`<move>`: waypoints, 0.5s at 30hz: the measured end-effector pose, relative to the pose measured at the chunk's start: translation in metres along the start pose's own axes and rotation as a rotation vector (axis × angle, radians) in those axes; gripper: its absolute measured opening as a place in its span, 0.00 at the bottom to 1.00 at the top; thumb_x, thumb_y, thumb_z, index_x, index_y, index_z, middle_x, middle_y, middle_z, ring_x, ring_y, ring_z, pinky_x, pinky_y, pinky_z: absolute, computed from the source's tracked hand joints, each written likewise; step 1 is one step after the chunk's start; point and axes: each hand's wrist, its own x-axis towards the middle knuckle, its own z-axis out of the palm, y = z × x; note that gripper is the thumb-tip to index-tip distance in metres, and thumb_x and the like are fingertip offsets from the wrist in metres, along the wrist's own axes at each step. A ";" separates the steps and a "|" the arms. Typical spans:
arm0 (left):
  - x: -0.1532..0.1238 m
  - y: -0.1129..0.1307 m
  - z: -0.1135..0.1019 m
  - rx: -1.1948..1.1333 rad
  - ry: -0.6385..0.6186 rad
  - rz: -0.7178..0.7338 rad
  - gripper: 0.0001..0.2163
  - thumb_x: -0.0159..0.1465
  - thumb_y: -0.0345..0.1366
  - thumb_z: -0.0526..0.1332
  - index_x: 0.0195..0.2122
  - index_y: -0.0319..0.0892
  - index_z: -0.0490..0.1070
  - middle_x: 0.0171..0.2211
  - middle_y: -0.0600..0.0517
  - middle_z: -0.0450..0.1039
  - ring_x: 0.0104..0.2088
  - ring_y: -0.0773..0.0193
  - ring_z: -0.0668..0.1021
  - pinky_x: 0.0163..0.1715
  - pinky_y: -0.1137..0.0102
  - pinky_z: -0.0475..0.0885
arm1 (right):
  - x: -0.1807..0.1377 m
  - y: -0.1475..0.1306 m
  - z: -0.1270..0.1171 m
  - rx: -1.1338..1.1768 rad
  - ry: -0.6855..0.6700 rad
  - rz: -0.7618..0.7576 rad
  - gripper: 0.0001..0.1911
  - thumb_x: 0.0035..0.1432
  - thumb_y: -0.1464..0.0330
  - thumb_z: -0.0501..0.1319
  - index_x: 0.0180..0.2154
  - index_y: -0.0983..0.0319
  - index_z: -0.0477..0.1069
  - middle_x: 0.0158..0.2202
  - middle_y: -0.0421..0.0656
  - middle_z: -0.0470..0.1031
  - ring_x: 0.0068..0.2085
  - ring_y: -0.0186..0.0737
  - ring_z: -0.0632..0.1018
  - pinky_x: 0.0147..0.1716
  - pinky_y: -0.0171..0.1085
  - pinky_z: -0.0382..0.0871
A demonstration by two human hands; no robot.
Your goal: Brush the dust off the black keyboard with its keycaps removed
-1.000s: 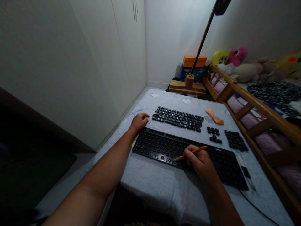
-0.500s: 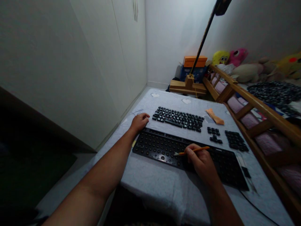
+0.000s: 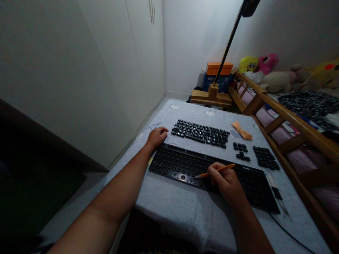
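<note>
From my end of the head camera, I see the right hand [image 3: 224, 179] pinching a slim orange-handled brush with a pale tip [image 3: 203, 175] between thumb and fingers, the tip down at the near edge of a long black plastic keyboard base [image 3: 182, 163], just right of its middle-left section. That base lies across the near part of the desk [image 3: 180, 203], on a pale blue-grey cloth, its round key sockets bare of caps. The left hand [image 3: 156, 137] rests by the base's far left corner, fingers loosely bent; I cannot tell whether they grip anything. Just right of its fingertips, beyond the base, I have a block of loose black keycaps [image 3: 198, 132] in rows. Farther right sit a small six-key group [image 3: 240, 146], an arrow-shaped key group [image 3: 243, 157] and a larger black keypad group [image 3: 265, 158], with a crumpled orange strip [image 3: 241, 131] lying behind them. A thin black cable [image 3: 290, 231] trails from the base's near right corner.
</note>
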 end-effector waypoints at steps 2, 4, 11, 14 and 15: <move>0.000 0.000 0.000 0.001 0.002 -0.004 0.15 0.56 0.38 0.57 0.41 0.41 0.78 0.30 0.51 0.78 0.33 0.60 0.77 0.36 0.68 0.69 | 0.000 -0.001 0.000 -0.014 0.028 -0.011 0.18 0.64 0.56 0.56 0.28 0.61 0.69 0.20 0.37 0.64 0.23 0.34 0.66 0.23 0.34 0.57; 0.000 0.000 0.000 0.003 0.005 -0.008 0.15 0.56 0.37 0.57 0.41 0.41 0.78 0.30 0.51 0.78 0.34 0.60 0.77 0.36 0.68 0.69 | 0.001 -0.002 -0.001 -0.033 0.065 -0.023 0.17 0.63 0.56 0.56 0.28 0.61 0.70 0.20 0.38 0.65 0.23 0.35 0.66 0.23 0.34 0.57; 0.000 0.000 0.001 0.017 0.009 -0.004 0.15 0.55 0.37 0.57 0.41 0.41 0.78 0.29 0.51 0.77 0.32 0.61 0.77 0.35 0.68 0.69 | 0.003 -0.003 0.000 -0.092 0.053 -0.015 0.18 0.63 0.56 0.56 0.27 0.60 0.69 0.20 0.38 0.65 0.23 0.35 0.67 0.23 0.34 0.58; 0.001 -0.001 0.001 0.015 0.005 -0.008 0.15 0.55 0.37 0.58 0.41 0.41 0.78 0.29 0.52 0.76 0.32 0.61 0.76 0.34 0.69 0.68 | 0.002 -0.003 0.000 -0.067 -0.013 -0.012 0.18 0.63 0.56 0.56 0.26 0.60 0.68 0.20 0.37 0.64 0.23 0.35 0.67 0.23 0.34 0.58; 0.001 -0.001 0.001 0.009 0.005 -0.009 0.15 0.55 0.37 0.58 0.41 0.41 0.78 0.28 0.52 0.76 0.32 0.61 0.76 0.34 0.69 0.68 | 0.002 -0.003 0.001 -0.052 -0.024 -0.006 0.18 0.63 0.56 0.56 0.26 0.60 0.68 0.20 0.37 0.64 0.23 0.35 0.67 0.22 0.33 0.58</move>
